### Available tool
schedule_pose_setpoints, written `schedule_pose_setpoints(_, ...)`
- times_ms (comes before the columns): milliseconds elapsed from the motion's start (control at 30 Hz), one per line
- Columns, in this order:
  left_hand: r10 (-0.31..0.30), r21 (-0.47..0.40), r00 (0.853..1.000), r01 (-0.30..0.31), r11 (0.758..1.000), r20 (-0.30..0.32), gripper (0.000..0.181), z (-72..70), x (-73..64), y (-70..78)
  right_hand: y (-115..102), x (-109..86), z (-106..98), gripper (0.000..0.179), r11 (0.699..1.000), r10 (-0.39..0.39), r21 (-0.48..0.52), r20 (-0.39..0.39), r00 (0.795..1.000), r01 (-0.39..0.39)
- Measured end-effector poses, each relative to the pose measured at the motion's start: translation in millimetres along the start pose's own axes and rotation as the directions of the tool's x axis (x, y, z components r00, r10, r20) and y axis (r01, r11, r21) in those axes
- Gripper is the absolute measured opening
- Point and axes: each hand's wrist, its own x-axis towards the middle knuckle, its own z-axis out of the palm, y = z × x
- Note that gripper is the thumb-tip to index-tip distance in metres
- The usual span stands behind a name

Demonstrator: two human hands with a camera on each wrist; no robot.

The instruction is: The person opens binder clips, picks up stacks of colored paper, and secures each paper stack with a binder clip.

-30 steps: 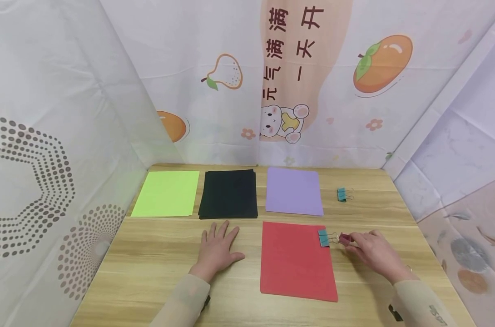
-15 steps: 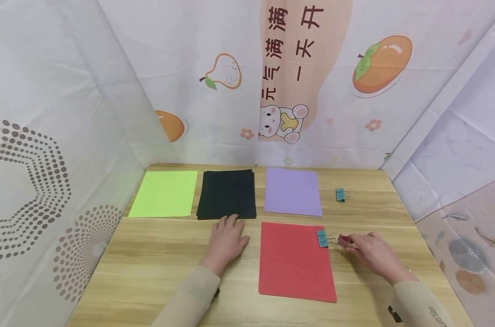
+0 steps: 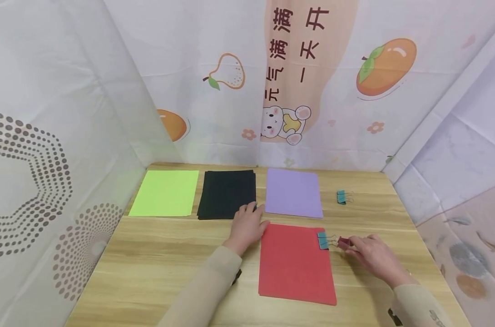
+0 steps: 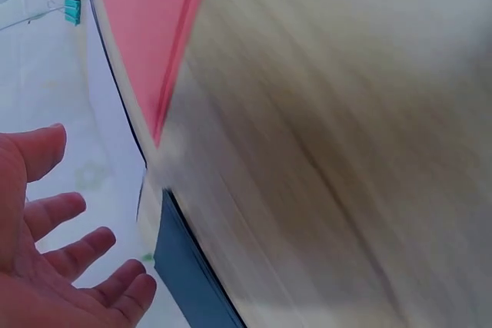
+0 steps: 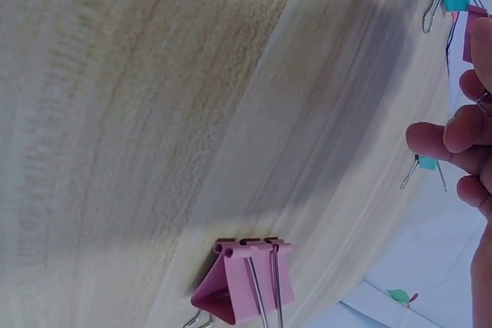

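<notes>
My left hand (image 3: pixel 248 225) reaches over the table at the upper left corner of a stack of red paper (image 3: pixel 297 272). Its fingers, loosely bent in the left wrist view, hold nothing. A teal binder clip (image 3: pixel 323 241) sits on the red paper's upper right corner, wire handles pointing right. Just beyond those handles, my right hand (image 3: pixel 374 256) pinches a dark red binder clip (image 3: pixel 344 244); its pinkish body (image 5: pixel 467 40) is partly cut off in the right wrist view. Another pink binder clip (image 5: pixel 246 286) stands on the table, mostly hidden by my right hand in the head view.
Along the back of the wooden table (image 3: pixel 149 263) lie stacks of lime paper (image 3: pixel 165 193), black paper (image 3: pixel 226 194) and purple paper (image 3: pixel 294 193). A second teal binder clip (image 3: pixel 342 197) rests at the back right. Printed curtains (image 3: pixel 182 41) enclose the back and sides.
My left hand has slid right and forward, from the table below the black paper to the red paper's upper left corner. My right hand has stayed in place with the dark red binder clip.
</notes>
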Motion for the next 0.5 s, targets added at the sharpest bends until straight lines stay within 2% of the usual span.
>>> schedule_pose_setpoints(267,-0.045,-0.067,0.998,0.047,0.997,0.031,0.058,8.0,28.4,17.0,0.0,0.9,0.1,0.037,1.0,-0.004,0.014,-0.01,1.0,0.004)
schedule_pose_setpoints(500,-0.083,-0.221,0.996,0.085,0.971,0.017,0.057,15.6,48.8,30.5,-1.4,-2.7,-1.2,0.03,1.0,0.007,0.014,0.011,1.0,-0.007)
